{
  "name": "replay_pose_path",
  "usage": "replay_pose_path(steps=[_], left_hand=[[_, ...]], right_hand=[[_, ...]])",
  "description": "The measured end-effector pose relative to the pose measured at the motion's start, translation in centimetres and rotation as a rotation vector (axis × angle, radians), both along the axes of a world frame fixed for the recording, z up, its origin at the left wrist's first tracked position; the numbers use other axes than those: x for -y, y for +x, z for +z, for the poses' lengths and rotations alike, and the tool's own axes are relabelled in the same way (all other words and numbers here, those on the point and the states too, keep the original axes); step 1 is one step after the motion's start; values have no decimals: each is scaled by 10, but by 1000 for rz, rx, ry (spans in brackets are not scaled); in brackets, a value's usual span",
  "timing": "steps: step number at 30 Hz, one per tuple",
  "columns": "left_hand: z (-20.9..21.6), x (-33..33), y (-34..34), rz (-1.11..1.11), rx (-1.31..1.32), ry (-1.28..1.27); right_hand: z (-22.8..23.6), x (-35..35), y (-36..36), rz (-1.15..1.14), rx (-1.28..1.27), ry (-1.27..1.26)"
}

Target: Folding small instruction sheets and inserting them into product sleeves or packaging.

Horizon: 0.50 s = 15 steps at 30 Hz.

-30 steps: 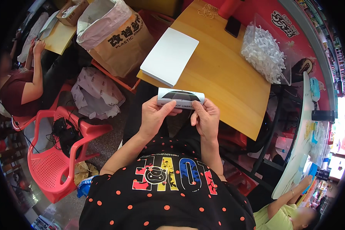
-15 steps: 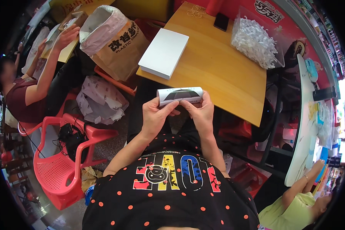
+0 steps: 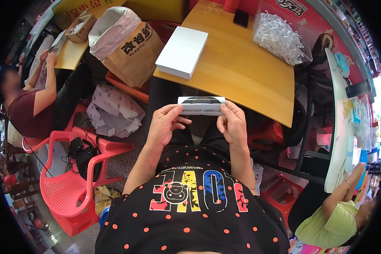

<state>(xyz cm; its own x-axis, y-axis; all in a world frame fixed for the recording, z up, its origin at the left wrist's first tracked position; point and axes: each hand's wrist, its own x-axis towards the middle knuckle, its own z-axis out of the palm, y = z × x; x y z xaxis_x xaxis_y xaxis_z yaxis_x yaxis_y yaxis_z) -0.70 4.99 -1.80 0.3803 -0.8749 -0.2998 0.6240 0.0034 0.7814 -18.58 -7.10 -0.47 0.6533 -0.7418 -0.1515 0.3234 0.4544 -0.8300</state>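
Observation:
A curled white paper sleeve with a dark umbrella picture and printed lettering is held level in front of my lap, just off the table's near edge. My left hand pinches its left end between thumb and forefinger, the other fingers curled below. At the opposite end, my right hand grips the sleeve the same way. Whether the paper is joined into a tube or only rolled, I cannot tell. Beyond my hands, a thick white rectangular block, like a stack of sheets, lies on the wooden table.
A clear bag of white strips and a black phone lie on the table. To the left stand a large brown sack and a red plastic chair with black cables. Co-workers sit left and right.
The sleeve has turned so its lettered band shows, and my thumbs have spread from its middle to its two ends. The person at left has lowered a raised hand.

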Motion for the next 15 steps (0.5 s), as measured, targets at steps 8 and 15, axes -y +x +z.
replay_pose_path(steps=[8,15], left_hand=[[-23,-30,26,49,283,23],[-29,-49,45,7,282,-39]], right_hand=[[-13,-16,10,-58,-341,-267],[-17,-25,20,15,-448,-548]])
